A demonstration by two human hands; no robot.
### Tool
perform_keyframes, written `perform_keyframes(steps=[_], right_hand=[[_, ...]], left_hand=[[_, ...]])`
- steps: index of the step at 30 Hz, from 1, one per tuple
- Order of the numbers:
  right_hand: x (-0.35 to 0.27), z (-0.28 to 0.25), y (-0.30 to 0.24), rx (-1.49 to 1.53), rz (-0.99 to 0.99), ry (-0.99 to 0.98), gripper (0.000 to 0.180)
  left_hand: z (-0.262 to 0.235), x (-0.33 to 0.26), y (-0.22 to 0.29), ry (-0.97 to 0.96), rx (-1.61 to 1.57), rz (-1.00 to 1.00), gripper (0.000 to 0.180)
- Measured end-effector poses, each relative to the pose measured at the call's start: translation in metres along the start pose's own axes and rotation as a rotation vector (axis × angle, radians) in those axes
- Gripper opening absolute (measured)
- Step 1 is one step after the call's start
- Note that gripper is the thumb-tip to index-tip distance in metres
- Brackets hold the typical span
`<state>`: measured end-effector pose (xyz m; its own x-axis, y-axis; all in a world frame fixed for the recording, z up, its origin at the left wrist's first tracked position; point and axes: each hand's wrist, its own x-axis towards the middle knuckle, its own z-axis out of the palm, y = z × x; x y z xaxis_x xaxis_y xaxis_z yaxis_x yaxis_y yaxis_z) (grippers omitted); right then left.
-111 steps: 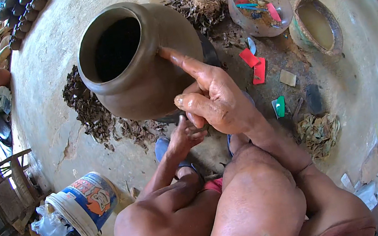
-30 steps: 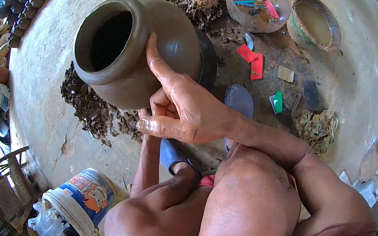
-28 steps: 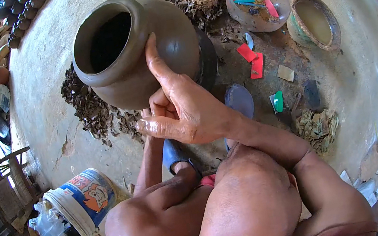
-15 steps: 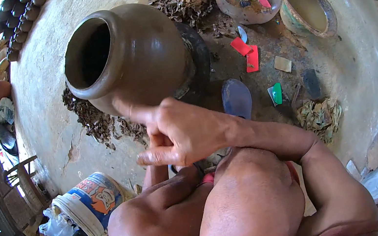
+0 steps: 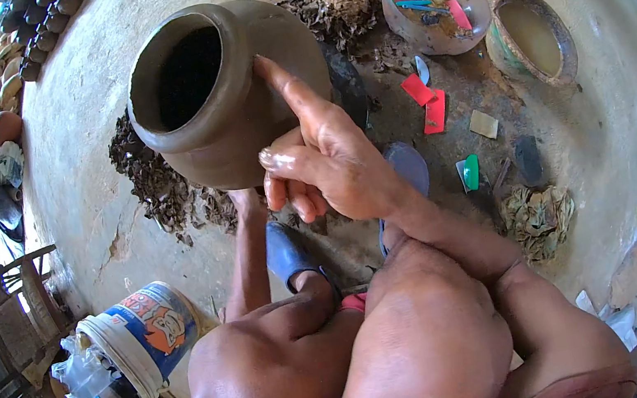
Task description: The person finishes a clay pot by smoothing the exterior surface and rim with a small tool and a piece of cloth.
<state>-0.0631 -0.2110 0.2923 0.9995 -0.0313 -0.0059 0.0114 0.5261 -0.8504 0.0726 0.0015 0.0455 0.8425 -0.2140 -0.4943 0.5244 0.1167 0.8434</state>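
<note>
Just past the bent knees (image 5: 420,341), above the blue slipper (image 5: 286,256), the right hand (image 5: 342,162) holds nothing — index finger out straight, thumb apart, other fingers loosely curled. The left hand (image 5: 246,199) goes in under the pot's near side; fingers hidden, so I can't tell whether they grip or just support. The round-bodied clay pot (image 5: 238,70) sits ahead and slightly left, tilted, mouth toward upper left, backed by a black base (image 5: 346,82). Right index tip looks to be touching the neck, right below the flared rim.

For this neck work, my take: wet fingertip, light even pressure, follow the curve, don't dig. Brace from below with the left; a shove at the rim could dent soft clay.

Dark flaky scraps (image 5: 158,183) lie by the pot's left. To the right: red flat pieces (image 5: 434,112), then a translucent plastic bowl (image 5: 401,23) of small tools and a pail (image 5: 507,57) of cloudy water — handy for rewetting. Far upper left, stacked dark pots (image 5: 45,38).
</note>
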Motion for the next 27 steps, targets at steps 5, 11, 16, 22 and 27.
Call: perform_keyframes(steps=[5,11,16,22,27], right_hand=[[-0.006,0.007,0.013,0.111,-0.053,-0.025,0.092],[-0.010,0.008,0.004,0.143,-0.010,-0.011,0.100],[-0.012,0.009,0.007,0.180,0.003,-0.051,0.102],[-0.012,0.003,0.010,0.168,0.035,-0.079,0.102],[-0.009,0.007,0.013,0.142,0.017,-0.153,0.102]], left_hand=[[0.043,-0.073,-0.041,-0.171,0.009,-0.075,0.045],[0.045,-0.084,-0.020,-0.327,0.059,-0.131,0.045],[-0.004,-0.040,0.008,0.133,-0.176,-0.180,0.040],[0.068,-0.112,-0.028,-0.529,-0.151,0.002,0.027],[0.062,-0.100,-0.011,-0.767,-0.424,0.034,0.037]])
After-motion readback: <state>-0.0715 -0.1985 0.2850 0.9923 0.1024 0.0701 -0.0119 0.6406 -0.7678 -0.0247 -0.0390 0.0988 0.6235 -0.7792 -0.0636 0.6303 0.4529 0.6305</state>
